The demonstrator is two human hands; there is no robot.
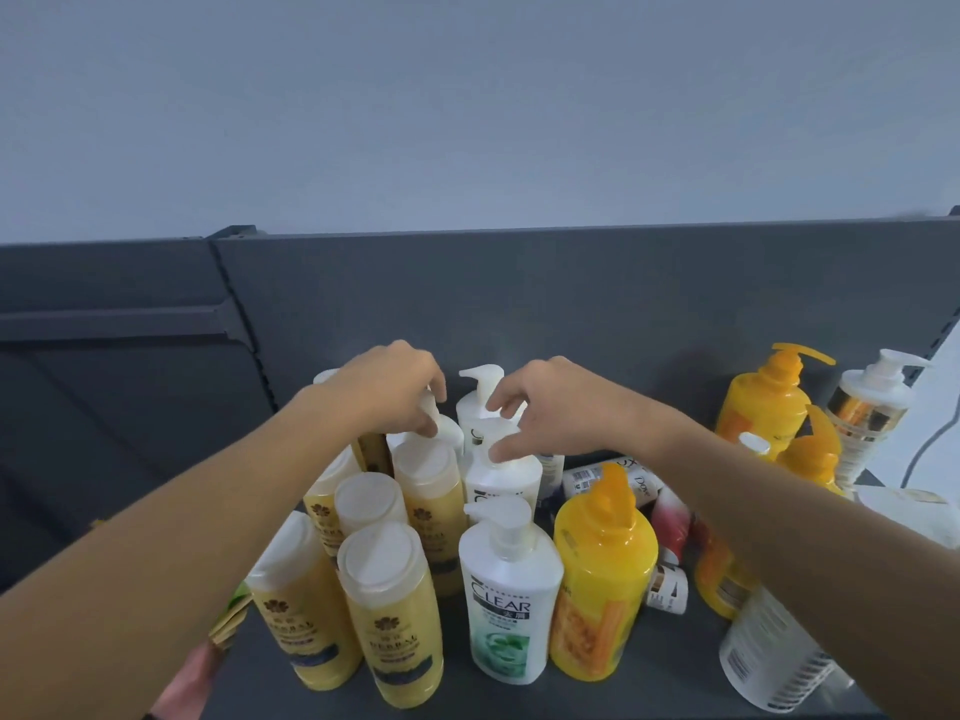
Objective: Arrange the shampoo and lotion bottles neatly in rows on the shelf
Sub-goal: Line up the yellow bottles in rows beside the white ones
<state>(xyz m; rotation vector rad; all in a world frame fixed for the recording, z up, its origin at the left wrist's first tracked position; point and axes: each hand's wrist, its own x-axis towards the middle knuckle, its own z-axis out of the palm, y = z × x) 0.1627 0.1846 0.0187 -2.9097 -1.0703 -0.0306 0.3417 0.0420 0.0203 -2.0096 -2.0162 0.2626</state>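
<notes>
Right in the middle of the frame, both hands meet over the bottles standing on the dark grey shelf [613, 693]. The left hand [395, 387] pinches the white pump head [434, 415] of a bottle at the back, fingertips closed around it. The right hand [545, 407] curls its fingers loosely, thumb and forefinger touching the pump of a white bottle [501, 478] just behind the front CLEAR bottle [506, 600]. Left of these, pale yellow flat-capped bottles [387, 610] stand close together in rough rows. Right of centre a bright yellow pump bottle [602, 574] stands upright; behind it a Dove bottle [613, 480] lies on its side. More yellow pump bottles [763, 407] and a clear ribbed one [867, 407] crowd the right edge.
</notes>
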